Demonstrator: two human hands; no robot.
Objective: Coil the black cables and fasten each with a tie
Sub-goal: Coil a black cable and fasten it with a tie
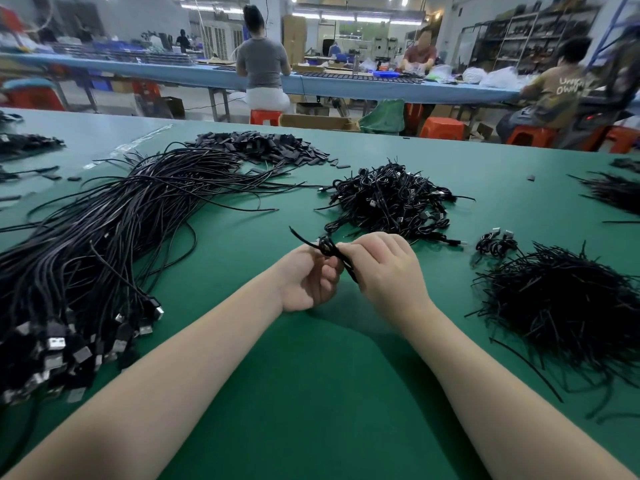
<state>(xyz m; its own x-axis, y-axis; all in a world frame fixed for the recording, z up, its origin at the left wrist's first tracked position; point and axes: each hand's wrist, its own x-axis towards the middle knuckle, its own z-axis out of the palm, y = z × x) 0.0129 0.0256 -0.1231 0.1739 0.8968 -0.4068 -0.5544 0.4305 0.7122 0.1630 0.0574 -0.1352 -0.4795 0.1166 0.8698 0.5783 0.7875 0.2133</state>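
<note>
1. Green matting covers the table (311,393), which is set in a workshop where three seated people are seen at a long blue bench (329,84) in the background, on orange stools (265,116)
2. Both bare forearms are stretched forward over the table, and the hands are brought together just above its middle
3. A small coiled black cable (329,249) is held between the hands; the left hand (306,280) is curled beneath it with thumb and fingertips pinched on the coil, and the right hand (386,268) is closed over its near end from above
4. A thin black strand, seemingly a tie (301,235), is seen sticking out up and left from the coil; whether it is already twisted shut cannot be told
5. A large bundle of loose uncoiled cables (104,237) is spread on the left of the table, with its metal plugs (55,344) gathered at the near left edge
6. A heap of finished coils (391,199) is piled just beyond the hands, and one more coil (495,242) is laid apart to its right
7. A mound of black ties (561,306) is heaped at the right, near the right forearm
8. A pile of small flat black pieces (256,147) is scattered at the far side, behind the loose cables
</note>
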